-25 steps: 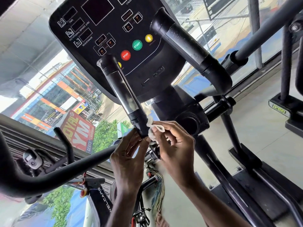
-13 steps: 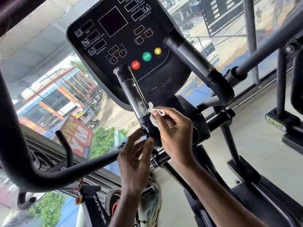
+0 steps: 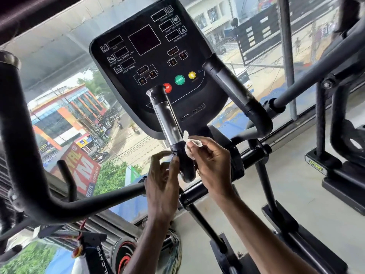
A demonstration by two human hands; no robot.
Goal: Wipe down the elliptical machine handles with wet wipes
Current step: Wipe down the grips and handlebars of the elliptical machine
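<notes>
Two short black handles rise before the console [image 3: 150,56] in the middle of the frame: the centre handle [image 3: 167,121] and a second handle [image 3: 233,91] to its right. Behind them a wide window [image 3: 59,76] shows a street, buildings and a red sign [image 3: 79,167]. Pale floor [image 3: 296,184] fills the right side, and a thick curved arm bar [image 3: 25,139] sweeps down the left. Below centre, the left hand [image 3: 164,182] curls thumb and forefinger onto the lower collar of the centre handle, pinching it lightly. The right hand [image 3: 213,163] pinches a crumpled white wipe [image 3: 188,145] between thumb and fingertips. The wipe presses against the right side of that handle, just above the left hand's fingers, where the shiny sleeve meets the dark collar.
</notes>
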